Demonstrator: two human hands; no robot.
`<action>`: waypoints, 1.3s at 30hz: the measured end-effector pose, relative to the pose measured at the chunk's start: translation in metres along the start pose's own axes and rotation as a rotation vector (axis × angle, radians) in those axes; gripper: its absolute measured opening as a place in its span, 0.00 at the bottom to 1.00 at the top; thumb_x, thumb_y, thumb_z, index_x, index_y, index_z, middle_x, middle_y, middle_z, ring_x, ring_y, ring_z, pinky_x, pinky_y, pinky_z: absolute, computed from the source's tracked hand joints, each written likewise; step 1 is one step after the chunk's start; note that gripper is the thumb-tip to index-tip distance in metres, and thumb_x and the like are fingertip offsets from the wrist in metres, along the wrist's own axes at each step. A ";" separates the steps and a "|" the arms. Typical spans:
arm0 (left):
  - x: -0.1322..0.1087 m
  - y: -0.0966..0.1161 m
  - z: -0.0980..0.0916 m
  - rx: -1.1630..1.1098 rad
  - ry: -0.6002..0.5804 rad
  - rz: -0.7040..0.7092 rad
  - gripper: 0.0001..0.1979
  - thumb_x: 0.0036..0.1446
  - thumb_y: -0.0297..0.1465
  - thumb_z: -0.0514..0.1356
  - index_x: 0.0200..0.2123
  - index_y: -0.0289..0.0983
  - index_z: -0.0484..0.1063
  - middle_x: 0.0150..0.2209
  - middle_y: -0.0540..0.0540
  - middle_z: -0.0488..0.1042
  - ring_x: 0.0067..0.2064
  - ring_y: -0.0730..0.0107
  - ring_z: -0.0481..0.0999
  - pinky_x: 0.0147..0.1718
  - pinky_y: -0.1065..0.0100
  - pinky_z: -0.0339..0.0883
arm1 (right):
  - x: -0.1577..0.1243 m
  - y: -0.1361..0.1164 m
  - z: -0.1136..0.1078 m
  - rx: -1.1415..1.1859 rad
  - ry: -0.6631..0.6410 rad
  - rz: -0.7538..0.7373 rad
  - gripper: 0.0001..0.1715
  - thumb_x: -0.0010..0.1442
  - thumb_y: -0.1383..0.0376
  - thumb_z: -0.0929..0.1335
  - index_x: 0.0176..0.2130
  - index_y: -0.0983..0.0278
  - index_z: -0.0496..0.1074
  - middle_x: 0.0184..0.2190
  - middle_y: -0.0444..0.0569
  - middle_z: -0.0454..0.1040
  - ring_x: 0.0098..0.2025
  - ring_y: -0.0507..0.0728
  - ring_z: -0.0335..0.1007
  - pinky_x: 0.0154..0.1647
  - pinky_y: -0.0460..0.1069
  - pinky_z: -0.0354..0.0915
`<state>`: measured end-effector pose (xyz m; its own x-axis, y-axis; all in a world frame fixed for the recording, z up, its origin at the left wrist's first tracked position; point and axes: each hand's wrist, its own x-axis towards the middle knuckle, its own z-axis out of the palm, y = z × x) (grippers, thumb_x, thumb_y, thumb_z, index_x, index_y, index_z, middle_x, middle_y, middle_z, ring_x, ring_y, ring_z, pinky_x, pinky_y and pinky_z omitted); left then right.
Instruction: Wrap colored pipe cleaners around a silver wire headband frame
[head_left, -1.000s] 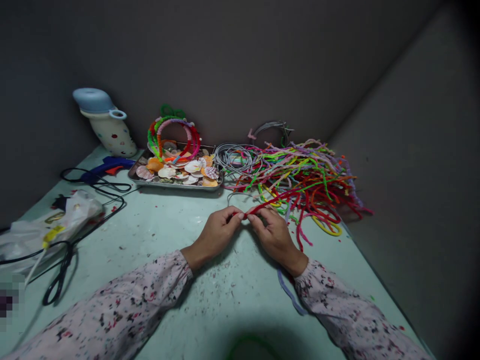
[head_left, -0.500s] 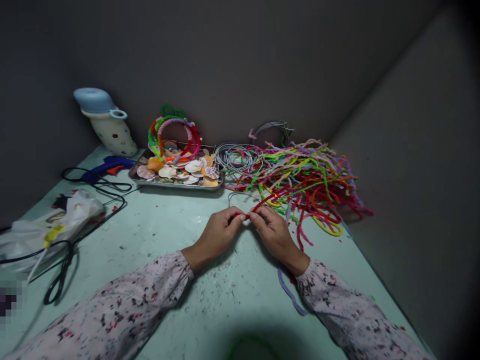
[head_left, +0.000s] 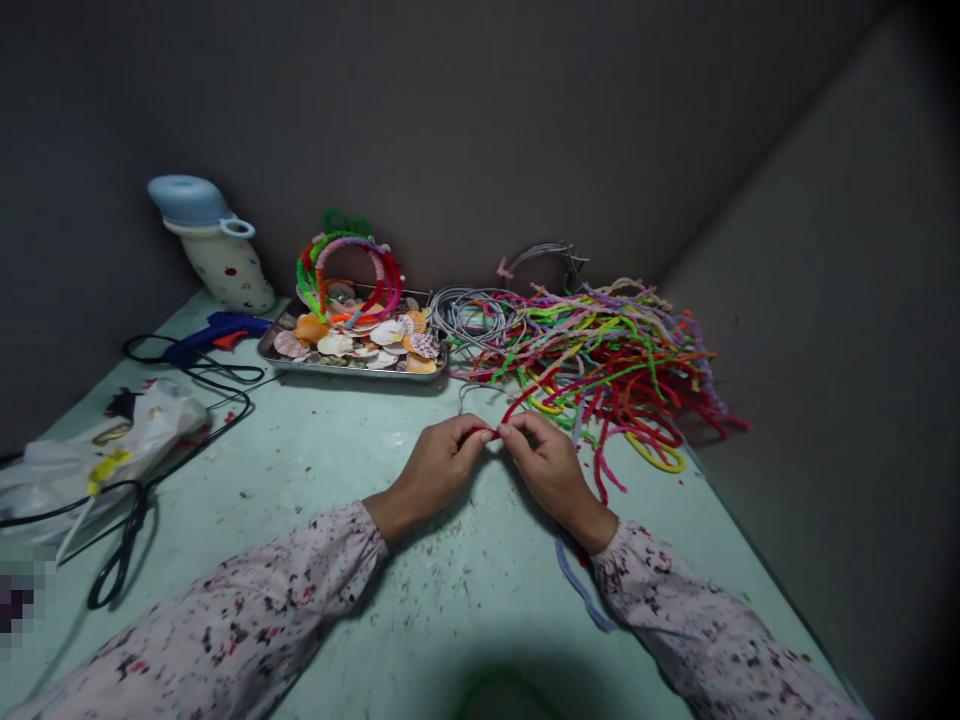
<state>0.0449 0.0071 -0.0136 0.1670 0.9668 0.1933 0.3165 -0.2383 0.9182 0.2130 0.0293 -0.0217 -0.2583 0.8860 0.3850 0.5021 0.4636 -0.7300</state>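
Your left hand (head_left: pixel 433 468) and right hand (head_left: pixel 551 475) sit close together over the pale green bench (head_left: pixel 450 610), both narrowly pinched, with the fingertips almost meeting. Between them you're holding a red pipe cleaner (head_left: pixel 529 397), gripped in the fingers of both hands. It rises up and to the right from your right hand and disappears into the big tangled pile of multicoloured pipe cleaners (head_left: pixel 600 360) just beyond. A thin grey wire (head_left: pixel 476 388) curves just above your hands, but you can't tell whether it reaches your fingers. A lilac pipe cleaner (head_left: pixel 577 590) lies on the bench beside your right forearm, and your floral-print sleeves (head_left: pixel 247 600) cover both arms down to the wrists.

Straight ahead, a coil of grey wire (head_left: pixel 469 315) sits between the pile and a metal tray (head_left: pixel 352 372) of scallop seashells (head_left: pixel 352 335), with pipe-cleaner-wrapped hoops (head_left: pixel 349 275) standing at the tray's back edge. Further left are a blue hot glue gun (head_left: pixel 214 330) with its black cord, a polka-dot bottle with a blue top (head_left: pixel 217 245), a crumpled plastic bag (head_left: pixel 112 450) and black-handled scissors (head_left: pixel 120 560), all well apart from your hands
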 end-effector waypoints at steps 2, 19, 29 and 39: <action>0.001 0.000 -0.001 -0.033 0.020 -0.031 0.11 0.61 0.34 0.54 0.33 0.34 0.73 0.29 0.50 0.73 0.32 0.71 0.69 0.33 0.72 0.60 | 0.000 -0.001 0.000 -0.033 0.069 -0.016 0.08 0.62 0.61 0.67 0.32 0.62 0.69 0.30 0.45 0.71 0.36 0.56 0.67 0.41 0.52 0.61; 0.001 -0.003 -0.001 -0.162 0.019 -0.110 0.14 0.61 0.37 0.53 0.28 0.34 0.70 0.22 0.53 0.64 0.25 0.75 0.61 0.25 0.73 0.55 | -0.003 -0.005 -0.005 -0.229 0.178 -0.354 0.05 0.60 0.68 0.69 0.38 0.59 0.74 0.35 0.47 0.72 0.41 0.57 0.67 0.44 0.56 0.62; 0.001 -0.002 -0.001 -0.159 0.015 -0.120 0.15 0.61 0.38 0.53 0.29 0.34 0.71 0.22 0.53 0.64 0.25 0.75 0.61 0.25 0.73 0.55 | -0.003 -0.005 -0.007 -0.249 0.188 -0.375 0.06 0.60 0.68 0.69 0.39 0.59 0.76 0.34 0.48 0.72 0.40 0.58 0.67 0.43 0.56 0.62; 0.001 -0.002 -0.001 -0.147 0.018 -0.108 0.14 0.61 0.37 0.54 0.31 0.34 0.73 0.22 0.53 0.66 0.25 0.74 0.62 0.25 0.72 0.55 | -0.003 -0.002 -0.004 -0.196 0.156 -0.314 0.07 0.60 0.66 0.69 0.40 0.59 0.76 0.35 0.48 0.72 0.40 0.57 0.67 0.42 0.55 0.62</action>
<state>0.0434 0.0088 -0.0152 0.1220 0.9879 0.0962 0.1919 -0.1186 0.9742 0.2165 0.0252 -0.0190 -0.3032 0.6834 0.6641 0.5706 0.6884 -0.4478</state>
